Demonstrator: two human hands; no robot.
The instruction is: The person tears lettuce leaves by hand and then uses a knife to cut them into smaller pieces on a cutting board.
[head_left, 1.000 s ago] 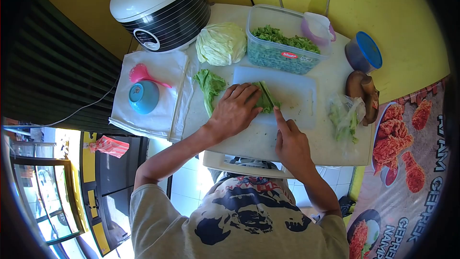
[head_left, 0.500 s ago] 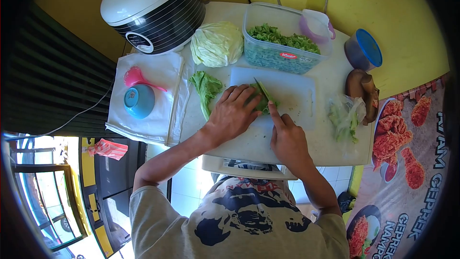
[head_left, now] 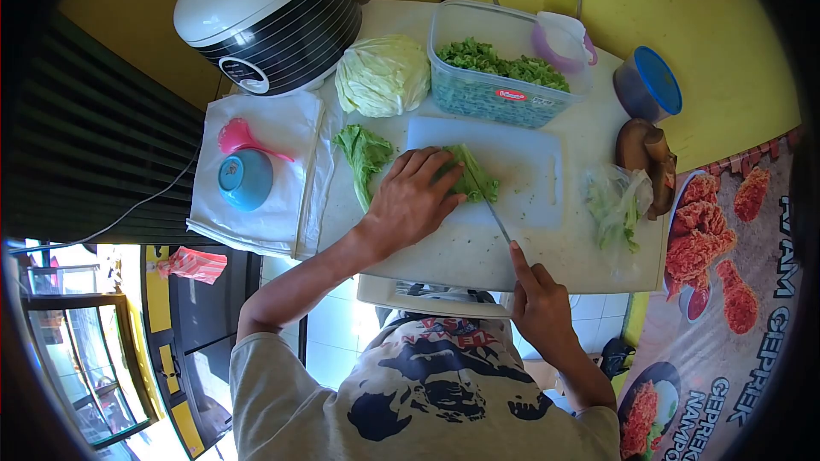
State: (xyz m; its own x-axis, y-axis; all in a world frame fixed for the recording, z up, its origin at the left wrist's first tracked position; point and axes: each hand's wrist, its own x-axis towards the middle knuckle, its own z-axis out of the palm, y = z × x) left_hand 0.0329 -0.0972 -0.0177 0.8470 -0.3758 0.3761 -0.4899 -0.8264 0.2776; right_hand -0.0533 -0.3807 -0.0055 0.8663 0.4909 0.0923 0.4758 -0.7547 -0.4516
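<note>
My left hand presses down on green lettuce at the left part of a white cutting board. In my right hand, near the table's front edge, is the handle of a knife; its blade points up and left, its tip over the lettuce beside my left fingers. Another lettuce leaf lies left of the board. Behind the board stands a clear plastic container with cut greens in it. Small green bits are scattered on the board.
A cabbage and a rice cooker are at the back left. An upturned blue bowl and a pink ladle lie on white sheets. At right are a blue-lidded tub, a brown object and a plastic bag.
My right hand has drawn the knife back toward the front edge and slightly right. My left hand stays on the lettuce, more of which now shows.
</note>
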